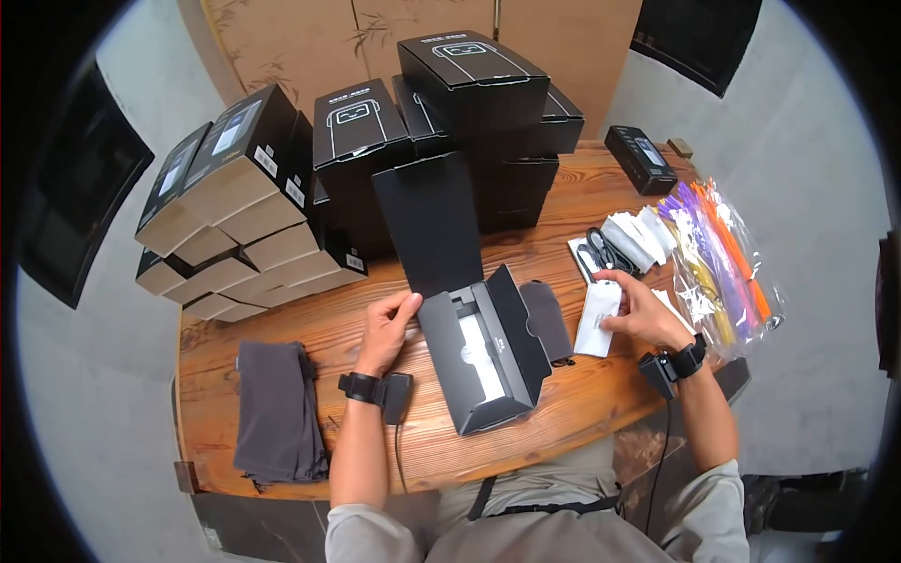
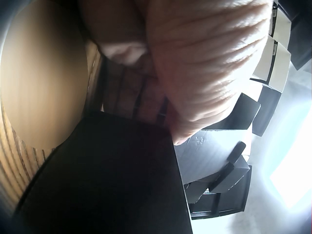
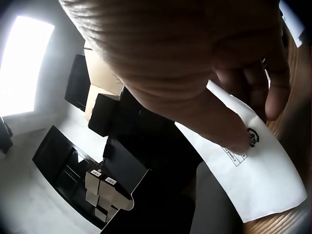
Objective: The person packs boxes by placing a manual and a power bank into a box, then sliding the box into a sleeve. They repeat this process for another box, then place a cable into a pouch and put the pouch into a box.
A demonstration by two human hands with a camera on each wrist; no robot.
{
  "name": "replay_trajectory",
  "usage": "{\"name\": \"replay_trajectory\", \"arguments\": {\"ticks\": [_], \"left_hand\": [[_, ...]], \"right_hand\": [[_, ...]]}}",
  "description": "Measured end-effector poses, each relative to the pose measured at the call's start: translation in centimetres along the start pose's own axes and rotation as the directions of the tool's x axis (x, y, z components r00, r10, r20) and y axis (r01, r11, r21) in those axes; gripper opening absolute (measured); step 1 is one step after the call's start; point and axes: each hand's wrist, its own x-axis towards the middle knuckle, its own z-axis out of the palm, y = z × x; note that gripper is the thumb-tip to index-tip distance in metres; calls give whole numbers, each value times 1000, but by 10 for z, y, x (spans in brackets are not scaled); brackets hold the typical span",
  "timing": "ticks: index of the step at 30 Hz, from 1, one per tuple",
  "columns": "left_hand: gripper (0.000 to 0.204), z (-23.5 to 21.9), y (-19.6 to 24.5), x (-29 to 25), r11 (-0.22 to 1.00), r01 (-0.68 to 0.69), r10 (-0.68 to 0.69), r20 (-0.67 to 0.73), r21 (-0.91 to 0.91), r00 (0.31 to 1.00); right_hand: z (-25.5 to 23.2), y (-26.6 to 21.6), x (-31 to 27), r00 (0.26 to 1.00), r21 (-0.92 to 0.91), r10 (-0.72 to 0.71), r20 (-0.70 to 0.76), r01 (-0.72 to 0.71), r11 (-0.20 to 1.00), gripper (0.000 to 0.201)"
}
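Note:
An open black box [image 1: 441, 366] lies on the wooden table in the middle of the head view, its tall lid raised at the back. Inside it shows a white strip [image 1: 481, 357]. My left hand [image 1: 383, 333] grips the box's left wall near the back corner, thumb over the edge; the fingers are partly hidden behind that wall in the left wrist view. To the right, my right hand [image 1: 648, 314] pinches a flat white packet [image 3: 263, 175] with small print on it. A dark grey pouch [image 1: 547, 319] lies between box and packet.
Black boxes [image 1: 474, 80] are stacked at the back, more boxes [image 1: 235, 225] at the left. Grey cloth pouches [image 1: 277, 408] lie front left. Coiled black cables [image 1: 615, 255], white packets [image 1: 643, 235], a bag of coloured strips [image 1: 718, 263] and a small black box [image 1: 641, 159] stand right.

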Motion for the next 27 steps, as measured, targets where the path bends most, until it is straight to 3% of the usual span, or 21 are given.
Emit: {"name": "replay_trajectory", "arguments": {"ticks": [1,5,8,17,23,24,26,27], "left_hand": [[24,0,0,0,1000,-1,1,-2,1,1000],[24,1,0,0,1000,3,-3,-21,1,1000],[23,0,-2,0,1000,3,-3,-26,8,1000],[23,0,0,0,1000,12,-12,-32,-3,999],[23,0,1,-1,1000,14,-14,-16,-5,1000],[23,1,2,0,1000,12,-12,-13,-1,1000],[24,1,3,-1,1000,18,-18,-14,-8,1000],[24,2,3,-1,1000,22,-22,-15,-11,1000]], "right_hand": [[0,17,5,999,-17,-32,8,32,999,65],[12,26,7,999,225,-35,0,34,974,64],[15,33,10,999,200,14,-46,-4,980,55],[22,40,10,993,474,-13,-115,66,878,29],[15,62,11,997,801,-3,72,-56,596,25],[17,36,0,987,824,129,94,-150,546,27],[8,50,-4,964,922,24,266,-262,286,30],[7,50,-6,958,925,0,285,-275,262,31]]}}
